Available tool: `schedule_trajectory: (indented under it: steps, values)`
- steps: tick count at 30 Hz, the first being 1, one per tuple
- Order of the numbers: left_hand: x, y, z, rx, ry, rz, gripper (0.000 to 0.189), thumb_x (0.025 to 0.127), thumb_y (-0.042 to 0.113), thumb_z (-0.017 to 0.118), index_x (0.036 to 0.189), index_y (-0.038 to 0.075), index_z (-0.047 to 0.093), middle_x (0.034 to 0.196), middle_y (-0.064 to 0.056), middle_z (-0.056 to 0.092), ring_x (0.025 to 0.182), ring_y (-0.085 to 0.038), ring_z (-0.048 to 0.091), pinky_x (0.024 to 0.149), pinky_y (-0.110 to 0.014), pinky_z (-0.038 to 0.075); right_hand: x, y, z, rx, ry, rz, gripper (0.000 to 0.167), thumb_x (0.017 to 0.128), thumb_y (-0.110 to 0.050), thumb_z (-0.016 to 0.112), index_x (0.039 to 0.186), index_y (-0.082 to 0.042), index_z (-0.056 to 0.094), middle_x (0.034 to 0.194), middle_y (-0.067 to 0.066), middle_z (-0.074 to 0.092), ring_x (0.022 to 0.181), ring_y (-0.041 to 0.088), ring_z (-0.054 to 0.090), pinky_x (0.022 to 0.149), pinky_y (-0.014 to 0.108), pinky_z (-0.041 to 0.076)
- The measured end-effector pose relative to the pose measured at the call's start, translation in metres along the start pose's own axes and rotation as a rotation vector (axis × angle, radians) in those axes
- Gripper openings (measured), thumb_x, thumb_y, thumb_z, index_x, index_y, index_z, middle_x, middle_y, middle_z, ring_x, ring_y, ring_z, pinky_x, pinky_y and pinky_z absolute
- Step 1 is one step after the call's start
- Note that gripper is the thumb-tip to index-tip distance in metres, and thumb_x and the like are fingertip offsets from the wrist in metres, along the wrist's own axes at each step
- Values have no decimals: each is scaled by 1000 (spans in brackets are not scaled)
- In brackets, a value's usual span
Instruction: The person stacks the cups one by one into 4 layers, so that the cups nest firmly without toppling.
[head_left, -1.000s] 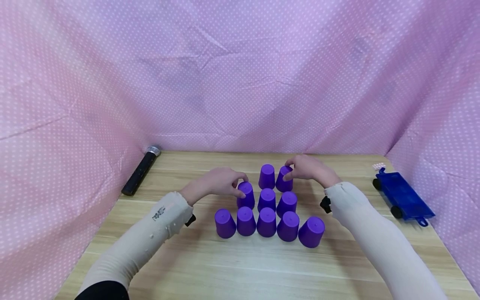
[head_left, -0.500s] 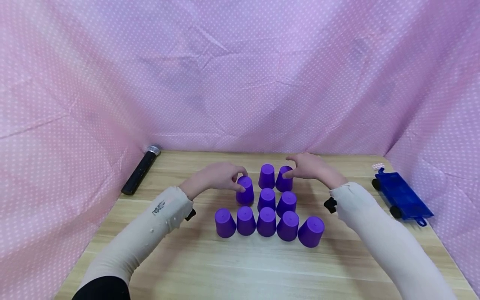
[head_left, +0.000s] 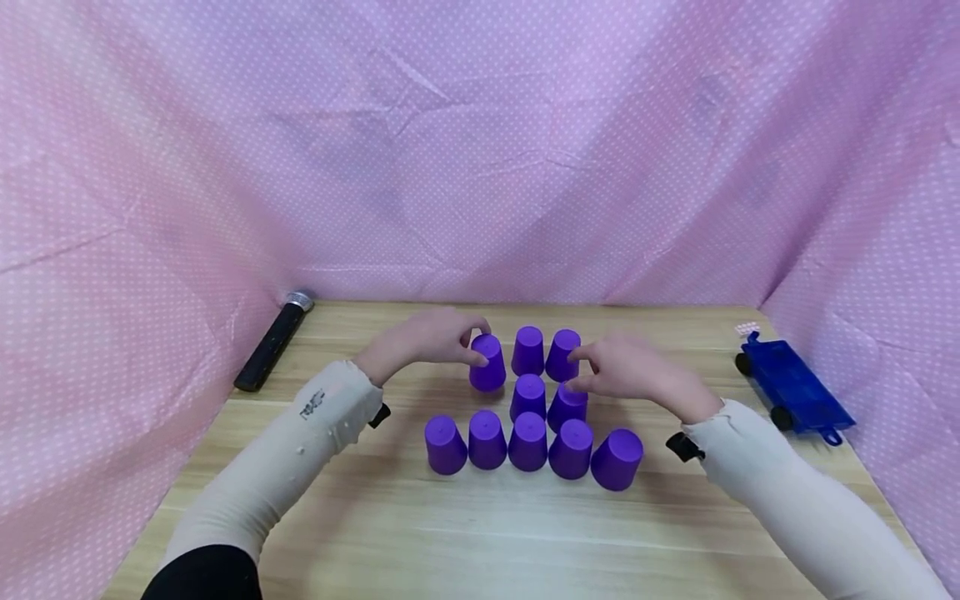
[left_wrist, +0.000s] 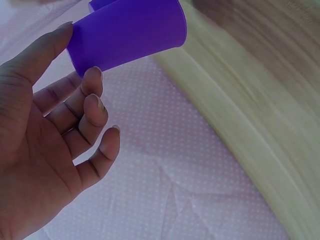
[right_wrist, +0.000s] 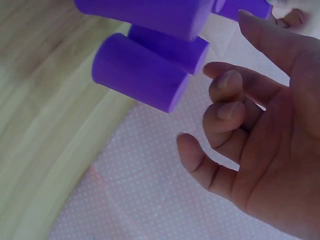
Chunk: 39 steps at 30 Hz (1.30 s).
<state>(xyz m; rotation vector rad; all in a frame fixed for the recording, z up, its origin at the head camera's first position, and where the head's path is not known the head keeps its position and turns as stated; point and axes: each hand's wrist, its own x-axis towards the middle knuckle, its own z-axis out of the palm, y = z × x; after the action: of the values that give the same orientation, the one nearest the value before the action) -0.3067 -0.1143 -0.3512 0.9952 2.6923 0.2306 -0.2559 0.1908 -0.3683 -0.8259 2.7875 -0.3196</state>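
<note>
Purple cups stand upside down in rows. My left hand (head_left: 438, 340) pinches one purple cup (head_left: 487, 367) near its top, with the thumb on the near side. In the left wrist view that cup (left_wrist: 127, 35) lies between the thumb and index finger, while the other fingers curl loosely. My right hand (head_left: 633, 371) hovers beside the right back cup (head_left: 561, 358) and the right middle-row cup (head_left: 567, 412). The right wrist view shows loosely bent fingers apart from the nearest back cup (right_wrist: 140, 75). Another back cup (head_left: 528, 354) and middle-row cup (head_left: 528, 396) stand between the hands.
Several purple cups form the front row, including its left end cup (head_left: 446, 448) and right end cup (head_left: 618, 462). A black microphone (head_left: 273, 343) lies at the left table edge. A blue toy cart (head_left: 798, 387) rests at the right. Pink dotted cloth (head_left: 480, 167) surrounds the wooden table (head_left: 480, 542).
My left hand has moved its cup away from me, from the middle row toward the back row. My right hand has left the right back cup and come nearer to the middle-row cup.
</note>
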Motion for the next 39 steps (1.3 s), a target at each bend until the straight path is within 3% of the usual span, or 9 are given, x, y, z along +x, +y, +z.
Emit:
schedule_trajectory:
  steps: [5,20,32,39]
  values:
    - [4,0,-5,27,17,11,48,88,47,73,126,19,64,86,0,67,72,-15,61,63,-30,49,-3,2,10,12,-43,25,53,88,-50,70,124,-12,69,72,-4,60,66,12,53,59,31,42]
    - [14,-2,-9,48,32,-12,47,88,48,73,125,20,65,88,0,66,76,-16,59,65,-31,47,-6,4,24,64,-35,21,45,84,-50,74,115,-17,71,67,-6,56,60,10,51,54,29,39]
    - [20,-4,-11,29,30,-19,48,88,47,74,125,18,64,90,-1,67,79,-16,60,67,-31,47,-6,4,26,79,-62,50,63,83,-48,76,134,-13,63,70,-5,58,64,11,53,57,30,42]
    - [25,-9,-10,22,28,-39,51,87,48,73,128,18,64,89,-1,67,77,-15,59,66,-31,46,-5,5,28,94,-43,33,60,83,-45,77,132,-13,65,71,-6,59,64,10,54,59,29,43]
